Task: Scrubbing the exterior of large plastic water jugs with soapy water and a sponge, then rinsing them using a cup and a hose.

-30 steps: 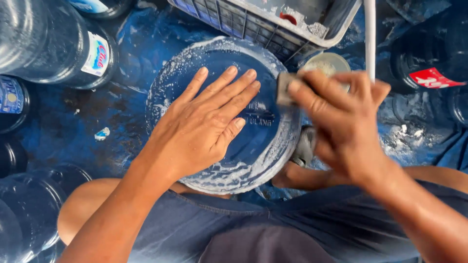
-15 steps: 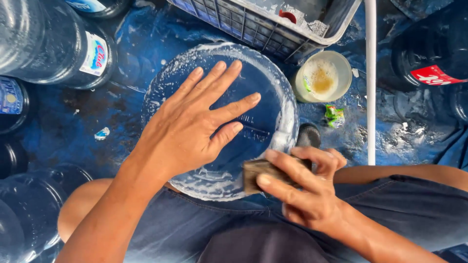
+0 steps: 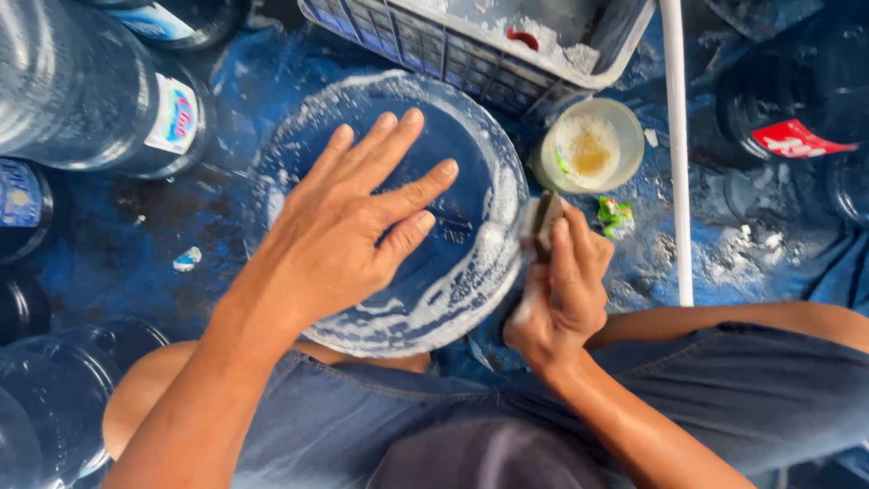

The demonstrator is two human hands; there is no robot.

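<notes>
— Gripping is only on your right side: your right hand (image 3: 563, 288) is closed around a sponge (image 3: 546, 220), fingers wrapped over it, and the sponge sticks out at the top of the fist. Your left hand (image 3: 348, 231) holds nothing; it lies flat with the fingers spread on the round blue bottom of the jug (image 3: 471, 181).

— Where does the jug lie from the sponge?

— At 9 o'clock from it, touching. The sponge presses on the jug's soapy rim at the 3 o'clock side of the round face. The sponge's long axis runs about from 12 to 6 o'clock, along the rim there. Your right hand is the nearer one to that edge; your left palm covers the middle and the 8 o'clock part of the face.

— What else stands close?

— A small cup (image 3: 593, 145) with yellowish liquid is at 1 o'clock from the sponge, near but apart. A white pipe (image 3: 677, 154) runs from 12 to 6 o'clock further to the right. A grey crate (image 3: 425, 41) sits at 12 o'clock from the jug.

— What can you not see?

— The body of the jug is hidden under its own bottom and your knees. The sponge is mostly covered by your fingers, so I cannot tell its full shape. The small green thing beside the cup is too small to name.
</notes>
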